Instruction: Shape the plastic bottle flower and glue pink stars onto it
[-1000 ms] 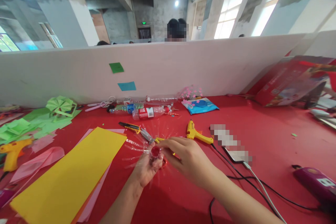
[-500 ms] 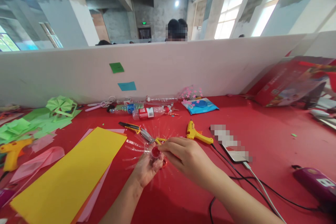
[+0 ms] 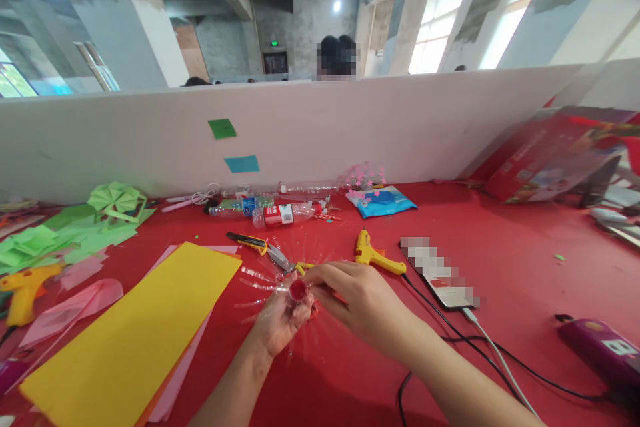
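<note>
A clear plastic bottle top (image 3: pixel 299 291), cut into long thin strips that fan outward, is in my left hand (image 3: pixel 280 320). The fingers of that hand wrap around it from below, with its round neck facing up at me and red showing through it. My right hand (image 3: pixel 350 290) comes in from the right, fingertips pinched together at the neck's edge or a strip beside it; the exact contact is hidden. Just beyond the hands lie scissors (image 3: pixel 280 257) with yellow handles, partly covered, and a yellow-and-black utility knife (image 3: pixel 249 241).
A yellow glue gun (image 3: pixel 375 255) and a phone (image 3: pixel 440 277) with cables lie to the right. Yellow paper (image 3: pixel 135 333) covers the left. Plastic bottles (image 3: pixel 280 215) and a blue packet (image 3: pixel 383 201) sit near the white partition (image 3: pixel 350 120). A purple device (image 3: pixel 600 343) is far right.
The bottle neck has turned slightly, its opening facing me a little more. My right fingertips have shifted a little at its edge; my left hand stays nearly still.
</note>
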`<state>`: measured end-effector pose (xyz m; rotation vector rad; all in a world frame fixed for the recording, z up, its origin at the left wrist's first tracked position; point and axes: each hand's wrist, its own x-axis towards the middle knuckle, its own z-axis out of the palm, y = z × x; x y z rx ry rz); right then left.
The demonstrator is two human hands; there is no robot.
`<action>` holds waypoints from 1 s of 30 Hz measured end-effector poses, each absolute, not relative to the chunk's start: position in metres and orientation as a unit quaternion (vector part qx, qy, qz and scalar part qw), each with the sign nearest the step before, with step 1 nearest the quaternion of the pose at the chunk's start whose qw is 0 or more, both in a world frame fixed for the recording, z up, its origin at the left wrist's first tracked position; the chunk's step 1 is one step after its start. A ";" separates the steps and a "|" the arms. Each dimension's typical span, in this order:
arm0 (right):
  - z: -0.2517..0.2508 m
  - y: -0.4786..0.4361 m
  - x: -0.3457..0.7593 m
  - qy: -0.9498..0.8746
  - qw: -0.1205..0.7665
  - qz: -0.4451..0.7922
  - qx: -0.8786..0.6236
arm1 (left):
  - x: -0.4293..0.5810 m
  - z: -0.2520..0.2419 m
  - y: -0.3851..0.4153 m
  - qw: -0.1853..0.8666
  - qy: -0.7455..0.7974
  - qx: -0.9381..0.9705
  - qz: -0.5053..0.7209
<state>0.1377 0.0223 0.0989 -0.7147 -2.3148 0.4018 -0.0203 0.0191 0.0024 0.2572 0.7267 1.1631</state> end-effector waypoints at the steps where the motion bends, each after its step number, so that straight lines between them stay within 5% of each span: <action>1: 0.099 0.023 0.138 -0.888 0.335 0.162 -0.272 | -0.020 0.003 0.019 0.764 0.335 0.119 0.538; 30: 0.100 0.021 0.137 -0.884 0.331 0.195 -0.268 | -0.020 0.003 0.019 0.760 0.327 0.120 0.549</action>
